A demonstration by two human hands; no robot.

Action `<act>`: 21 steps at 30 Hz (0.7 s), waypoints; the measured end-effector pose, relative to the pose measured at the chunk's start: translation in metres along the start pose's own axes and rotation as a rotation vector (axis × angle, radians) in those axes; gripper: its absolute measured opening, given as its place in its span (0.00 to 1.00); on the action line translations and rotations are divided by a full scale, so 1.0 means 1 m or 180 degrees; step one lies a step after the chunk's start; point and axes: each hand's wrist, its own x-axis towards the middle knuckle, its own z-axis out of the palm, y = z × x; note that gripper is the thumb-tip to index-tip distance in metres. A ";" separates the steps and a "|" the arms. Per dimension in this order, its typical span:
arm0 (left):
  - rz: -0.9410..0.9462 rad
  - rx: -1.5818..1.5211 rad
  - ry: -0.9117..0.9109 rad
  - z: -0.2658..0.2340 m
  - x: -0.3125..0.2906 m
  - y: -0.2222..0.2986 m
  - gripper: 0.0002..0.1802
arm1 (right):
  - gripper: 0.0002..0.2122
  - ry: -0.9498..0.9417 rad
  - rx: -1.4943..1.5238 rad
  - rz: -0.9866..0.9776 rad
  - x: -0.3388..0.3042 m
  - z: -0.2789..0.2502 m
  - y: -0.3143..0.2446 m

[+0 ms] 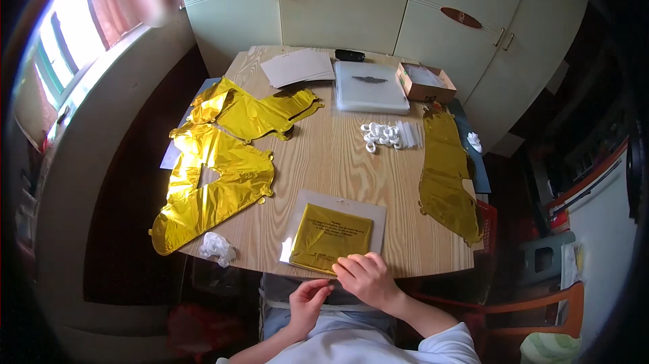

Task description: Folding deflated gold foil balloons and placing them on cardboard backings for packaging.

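Observation:
A flat clear plastic bag (377, 219) lies at the table's front edge, holding a pale card and a folded gold foil sheet (338, 232) with dark print over it. My right hand (368, 283) is closed at the bag's lower edge, fingertips curled on its lower right part. Just below the table edge, left of it, my left hand (309, 304) has thumb and fingers pressed together near the bag's lower end. Whatever lies between those left fingertips is too small to make out.
Flat gold foil balloons (216, 191) spread along the table's left side, another foil balloon (446, 175) along the right. White rings (380, 135) and clear tubes (409, 134) lie mid-table. Behind are pale cards (297, 68), stacked plastic bags (368, 90) and a cardboard box (426, 83). Crumpled tissue (218, 249) sits front left.

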 end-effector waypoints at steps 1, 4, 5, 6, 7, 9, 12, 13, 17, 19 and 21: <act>-0.0003 0.0004 0.0019 0.001 0.001 0.001 0.10 | 0.14 0.0023 -0.0014 0.0018 -0.002 0.001 0.001; -0.0030 -0.0003 0.0013 0.002 0.002 0.002 0.10 | 0.14 0.0096 0.0007 0.0086 -0.004 0.002 0.002; -0.0013 -0.0009 0.0001 0.001 0.002 0.003 0.10 | 0.14 0.0117 0.0047 0.0126 -0.003 0.002 0.003; 0.0003 -0.0017 -0.0005 0.001 0.002 0.005 0.10 | 0.13 0.0135 0.0091 0.0162 -0.003 0.002 0.004; 0.0019 -0.0025 -0.0011 0.000 0.002 0.008 0.10 | 0.13 0.0073 0.0280 0.0328 -0.003 0.000 0.004; -0.0017 0.0181 -0.0101 -0.003 0.002 0.023 0.09 | 0.14 0.0033 0.0267 0.0350 -0.007 -0.001 0.011; 0.0653 0.1821 -0.0347 -0.017 0.001 0.049 0.12 | 0.15 -0.0052 0.0303 0.0354 -0.014 -0.004 0.018; 0.1268 0.2772 -0.0432 -0.020 0.003 0.062 0.13 | 0.15 -0.0087 0.0351 0.0355 -0.016 -0.005 0.019; 0.2966 0.4848 -0.0708 -0.012 0.035 0.112 0.18 | 0.14 -0.0186 0.0588 0.0293 -0.019 -0.003 0.023; 0.3373 0.5118 -0.1092 -0.017 0.058 0.121 0.19 | 0.14 -0.0210 0.0666 0.0225 -0.020 -0.002 0.026; 0.3448 0.5271 -0.1514 -0.026 0.078 0.119 0.20 | 0.14 -0.0214 0.0678 0.0192 -0.020 -0.003 0.029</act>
